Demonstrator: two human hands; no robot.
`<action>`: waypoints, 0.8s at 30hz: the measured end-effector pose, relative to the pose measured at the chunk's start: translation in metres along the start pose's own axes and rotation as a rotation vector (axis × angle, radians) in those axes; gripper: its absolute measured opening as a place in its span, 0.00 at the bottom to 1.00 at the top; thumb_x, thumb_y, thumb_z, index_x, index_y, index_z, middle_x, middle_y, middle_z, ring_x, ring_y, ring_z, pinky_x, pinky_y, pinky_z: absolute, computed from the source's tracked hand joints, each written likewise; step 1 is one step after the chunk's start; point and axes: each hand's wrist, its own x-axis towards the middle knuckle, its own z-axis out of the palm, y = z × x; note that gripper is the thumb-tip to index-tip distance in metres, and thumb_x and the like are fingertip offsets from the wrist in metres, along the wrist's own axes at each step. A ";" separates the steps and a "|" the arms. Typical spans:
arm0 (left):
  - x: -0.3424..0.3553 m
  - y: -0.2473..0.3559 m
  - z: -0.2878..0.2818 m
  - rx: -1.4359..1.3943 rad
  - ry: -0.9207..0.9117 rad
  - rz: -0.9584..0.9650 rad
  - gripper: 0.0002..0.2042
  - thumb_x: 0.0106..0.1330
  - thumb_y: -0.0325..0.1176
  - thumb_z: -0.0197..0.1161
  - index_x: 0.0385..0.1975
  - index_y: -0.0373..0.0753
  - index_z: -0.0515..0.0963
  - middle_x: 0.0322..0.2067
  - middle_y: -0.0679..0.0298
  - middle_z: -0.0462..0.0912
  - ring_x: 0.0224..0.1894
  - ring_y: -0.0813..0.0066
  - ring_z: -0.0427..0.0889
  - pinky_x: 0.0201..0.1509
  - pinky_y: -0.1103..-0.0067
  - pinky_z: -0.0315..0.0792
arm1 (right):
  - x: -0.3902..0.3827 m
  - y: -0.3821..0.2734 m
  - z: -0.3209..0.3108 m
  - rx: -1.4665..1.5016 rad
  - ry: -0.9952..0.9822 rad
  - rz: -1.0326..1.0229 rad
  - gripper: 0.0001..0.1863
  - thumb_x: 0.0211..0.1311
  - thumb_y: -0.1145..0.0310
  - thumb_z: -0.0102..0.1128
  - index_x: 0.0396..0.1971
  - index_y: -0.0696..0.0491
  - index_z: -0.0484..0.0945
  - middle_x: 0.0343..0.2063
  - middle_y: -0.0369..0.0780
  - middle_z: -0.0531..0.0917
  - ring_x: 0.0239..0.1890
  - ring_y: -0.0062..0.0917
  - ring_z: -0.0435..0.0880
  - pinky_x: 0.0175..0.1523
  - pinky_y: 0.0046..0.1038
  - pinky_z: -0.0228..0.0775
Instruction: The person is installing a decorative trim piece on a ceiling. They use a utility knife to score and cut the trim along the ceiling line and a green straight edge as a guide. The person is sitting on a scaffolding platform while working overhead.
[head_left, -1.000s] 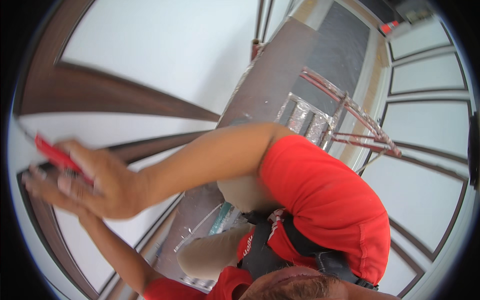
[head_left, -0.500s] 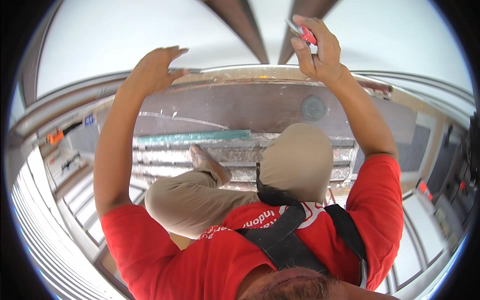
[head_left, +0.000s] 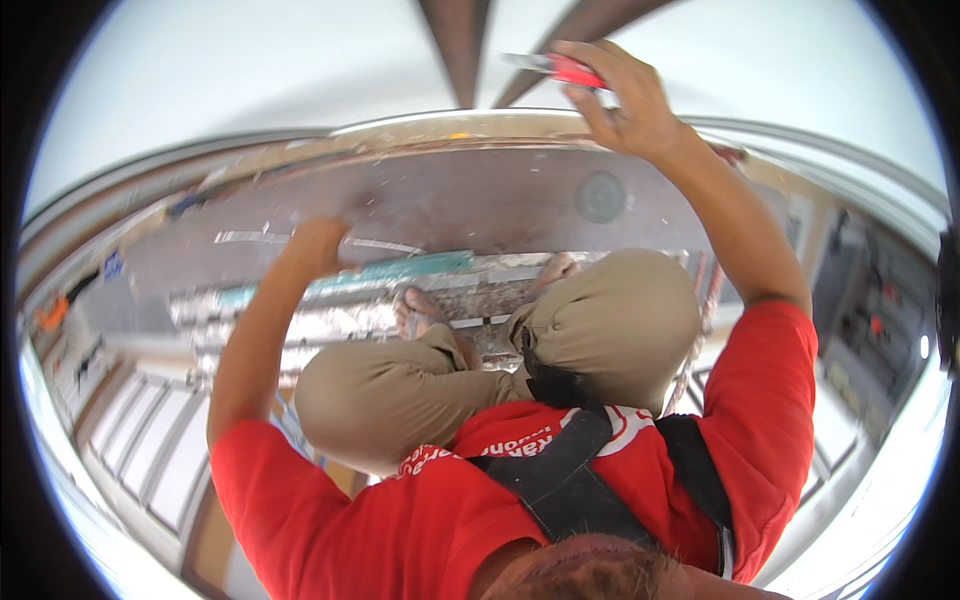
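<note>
My right hand point(head_left: 625, 105) is raised near a white wall point(head_left: 260, 70) and two dark brown strips point(head_left: 455, 45), closed on a red utility knife point(head_left: 570, 72) with its blade pointing left. My left hand point(head_left: 320, 245) is lower, over the grey-brown board point(head_left: 470, 205) beside a pale thin strip point(head_left: 250, 238); its fingers are blurred. A teal plank point(head_left: 345, 277) lies along the board's near edge, and a round greenish mark or object point(head_left: 600, 197) sits on the board.
My bent knees and bare-toed feet are on paint-splattered scaffold planks point(head_left: 250, 305). A narrow ledge point(head_left: 450, 130) runs along the wall. An orange tool point(head_left: 52, 315) lies at the far left. A reddish scaffold pole point(head_left: 700, 300) stands at the right.
My view swung round to face the wall. Since half a second ago my left hand has dropped from the wall's edge toward the board, and my right hand with the knife has moved slightly left.
</note>
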 end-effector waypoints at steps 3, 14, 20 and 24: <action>-0.015 0.012 0.028 0.050 0.025 0.104 0.32 0.44 0.51 0.83 0.47 0.39 0.80 0.44 0.54 0.83 0.51 0.52 0.82 0.53 0.62 0.77 | 0.011 -0.006 -0.010 -0.103 -0.044 0.005 0.20 0.66 0.65 0.66 0.56 0.52 0.79 0.31 0.41 0.80 0.29 0.33 0.82 0.33 0.33 0.76; -0.016 -0.028 0.077 -0.141 0.220 0.434 0.26 0.52 0.34 0.73 0.52 0.37 0.74 0.45 0.54 0.77 0.47 0.51 0.81 0.49 0.62 0.78 | 0.107 -0.065 -0.059 -0.370 -0.381 -0.153 0.21 0.69 0.66 0.62 0.56 0.60 0.74 0.32 0.45 0.81 0.28 0.36 0.82 0.32 0.33 0.77; -0.015 -0.015 0.041 -0.345 0.410 0.515 0.26 0.59 0.32 0.67 0.58 0.35 0.72 0.46 0.50 0.76 0.41 0.45 0.82 0.44 0.59 0.79 | 0.102 -0.066 -0.036 -0.307 -0.310 -0.087 0.23 0.70 0.59 0.62 0.62 0.49 0.75 0.34 0.39 0.81 0.32 0.31 0.84 0.35 0.32 0.78; -0.018 0.000 0.012 -0.305 0.542 0.457 0.28 0.65 0.35 0.67 0.65 0.36 0.70 0.43 0.50 0.79 0.40 0.45 0.83 0.43 0.60 0.79 | 0.083 -0.090 -0.005 -0.298 -0.291 0.012 0.24 0.69 0.60 0.61 0.61 0.53 0.74 0.37 0.44 0.82 0.35 0.36 0.84 0.38 0.35 0.81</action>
